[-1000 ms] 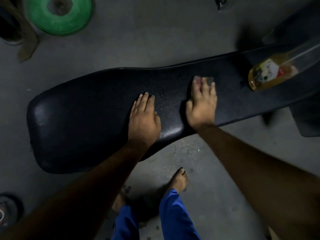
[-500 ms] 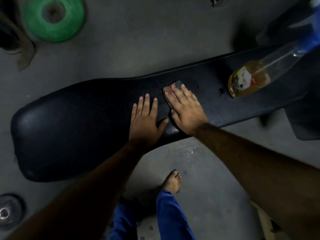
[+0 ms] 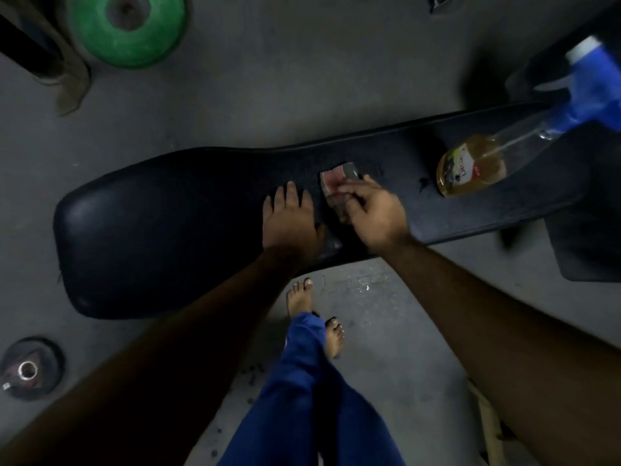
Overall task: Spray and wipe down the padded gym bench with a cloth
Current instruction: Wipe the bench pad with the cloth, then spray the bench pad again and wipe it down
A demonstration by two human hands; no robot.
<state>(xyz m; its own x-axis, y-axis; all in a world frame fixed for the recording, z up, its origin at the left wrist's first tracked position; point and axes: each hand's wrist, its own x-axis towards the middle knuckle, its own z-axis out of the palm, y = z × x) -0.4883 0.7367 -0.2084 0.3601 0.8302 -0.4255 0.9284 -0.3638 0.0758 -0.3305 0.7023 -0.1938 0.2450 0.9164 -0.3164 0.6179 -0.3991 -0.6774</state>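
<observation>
A long black padded bench runs across the view from lower left to upper right. My left hand lies flat on its middle, fingers together, holding nothing. Just to its right my right hand presses a small pinkish-grey cloth onto the pad; the hand is blurred and covers most of the cloth. A clear spray bottle with yellow liquid and a blue trigger head lies on the bench further right.
A green weight plate lies on the grey floor at top left, beside a dark post and strap. A dark plate with a metal hub sits at lower left. My bare feet and blue trousers are below the bench. A black mat is at right.
My right hand has slid the cloth leftward along the bench until it is beside my left hand. The left hand has stayed flat on the pad. The view has shifted.
</observation>
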